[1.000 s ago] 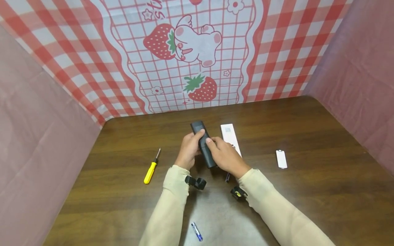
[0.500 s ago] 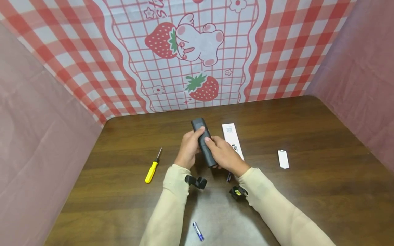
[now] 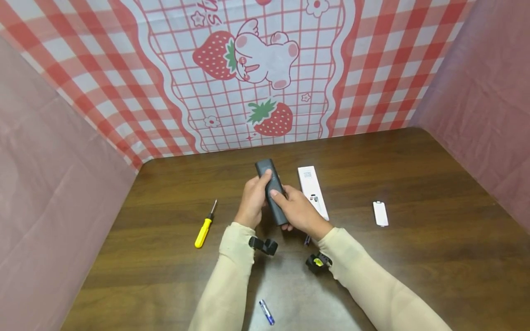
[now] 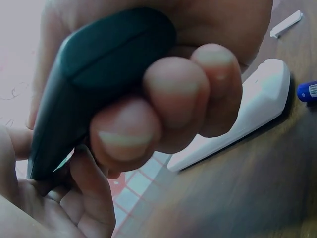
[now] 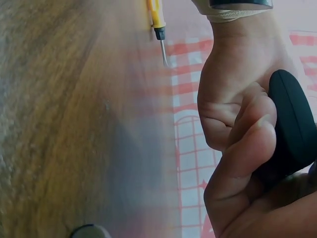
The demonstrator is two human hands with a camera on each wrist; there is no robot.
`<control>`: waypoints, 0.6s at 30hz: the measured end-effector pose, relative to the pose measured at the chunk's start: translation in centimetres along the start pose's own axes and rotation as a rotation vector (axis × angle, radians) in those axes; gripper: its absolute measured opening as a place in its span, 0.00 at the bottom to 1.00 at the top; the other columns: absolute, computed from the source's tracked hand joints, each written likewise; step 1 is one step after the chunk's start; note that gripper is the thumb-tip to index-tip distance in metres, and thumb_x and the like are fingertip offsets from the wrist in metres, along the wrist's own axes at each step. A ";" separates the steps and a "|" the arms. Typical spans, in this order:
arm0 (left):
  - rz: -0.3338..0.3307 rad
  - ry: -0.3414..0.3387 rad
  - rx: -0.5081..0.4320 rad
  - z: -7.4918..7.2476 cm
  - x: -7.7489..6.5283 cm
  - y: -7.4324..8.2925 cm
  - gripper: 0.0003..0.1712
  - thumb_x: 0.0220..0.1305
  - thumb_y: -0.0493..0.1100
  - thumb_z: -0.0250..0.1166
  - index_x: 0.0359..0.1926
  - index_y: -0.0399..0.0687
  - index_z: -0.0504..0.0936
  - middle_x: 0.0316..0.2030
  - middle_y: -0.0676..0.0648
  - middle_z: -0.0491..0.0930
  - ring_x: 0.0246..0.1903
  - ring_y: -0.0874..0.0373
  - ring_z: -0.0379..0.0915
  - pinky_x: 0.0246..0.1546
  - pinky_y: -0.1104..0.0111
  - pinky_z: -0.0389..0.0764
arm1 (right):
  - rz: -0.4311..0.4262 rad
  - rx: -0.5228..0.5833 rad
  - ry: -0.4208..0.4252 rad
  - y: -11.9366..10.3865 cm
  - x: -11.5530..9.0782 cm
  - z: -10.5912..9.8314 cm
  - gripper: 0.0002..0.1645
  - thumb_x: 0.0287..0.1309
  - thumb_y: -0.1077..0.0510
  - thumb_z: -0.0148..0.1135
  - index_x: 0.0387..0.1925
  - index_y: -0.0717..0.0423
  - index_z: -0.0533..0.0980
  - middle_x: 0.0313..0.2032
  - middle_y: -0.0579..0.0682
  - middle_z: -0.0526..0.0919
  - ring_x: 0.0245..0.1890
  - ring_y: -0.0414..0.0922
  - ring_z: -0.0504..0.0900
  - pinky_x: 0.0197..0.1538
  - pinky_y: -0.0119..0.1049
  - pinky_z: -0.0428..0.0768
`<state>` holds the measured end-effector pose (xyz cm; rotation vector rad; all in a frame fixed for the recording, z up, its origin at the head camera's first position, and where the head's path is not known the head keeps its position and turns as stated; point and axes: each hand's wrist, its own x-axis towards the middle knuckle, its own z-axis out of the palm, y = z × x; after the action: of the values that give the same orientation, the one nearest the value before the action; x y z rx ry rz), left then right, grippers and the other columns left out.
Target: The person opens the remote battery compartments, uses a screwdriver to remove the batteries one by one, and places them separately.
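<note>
A black remote control (image 3: 274, 185) is held above the table by both hands, its plain back face up and its far end pointing away to the left. My left hand (image 3: 250, 202) grips its left side, thumb on the back. From the right, my right hand (image 3: 304, 211) holds the nearer part with its thumb across the back and fingers curled beneath. In the left wrist view, those fingertips wrap the rounded end of the remote control (image 4: 114, 49). The right wrist view has the remote control (image 5: 292, 124) between both hands. Its front is hidden.
A white remote control (image 3: 310, 184) with an open compartment lies just right of the hands. Further right is a white battery cover (image 3: 380, 214). A yellow screwdriver (image 3: 203, 232) lies left, a blue-and-silver battery (image 3: 267, 312) near the front. A small dark item (image 3: 307, 240) is partly hidden by the right wrist.
My right hand has shifted slightly left, its thumb now further left across the black remote control. More of the white remote control shows beside it. Both hands keep their hold.
</note>
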<state>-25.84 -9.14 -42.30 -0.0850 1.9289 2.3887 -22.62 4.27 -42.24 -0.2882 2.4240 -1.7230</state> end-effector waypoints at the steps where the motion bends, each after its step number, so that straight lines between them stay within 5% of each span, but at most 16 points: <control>1: 0.003 0.000 0.000 0.0 0.0 0.0 0.24 0.74 0.52 0.57 0.49 0.32 0.81 0.30 0.47 0.81 0.27 0.59 0.79 0.31 0.68 0.79 | -0.005 -0.002 -0.001 0.0 0.0 0.0 0.30 0.74 0.40 0.50 0.56 0.64 0.71 0.22 0.58 0.78 0.12 0.49 0.78 0.15 0.43 0.77; 18: 0.094 0.096 -0.006 0.4 0.0 -0.6 0.26 0.76 0.54 0.54 0.42 0.33 0.82 0.31 0.45 0.79 0.33 0.54 0.74 0.40 0.66 0.75 | -0.080 0.003 0.012 0.3 -0.1 0.7 0.26 0.74 0.46 0.53 0.58 0.64 0.70 0.24 0.56 0.79 0.13 0.49 0.78 0.16 0.43 0.77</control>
<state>-25.74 -8.65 -42.77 -0.1141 2.0099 2.4936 -22.36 3.73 -42.74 -0.3806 2.4499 -1.7649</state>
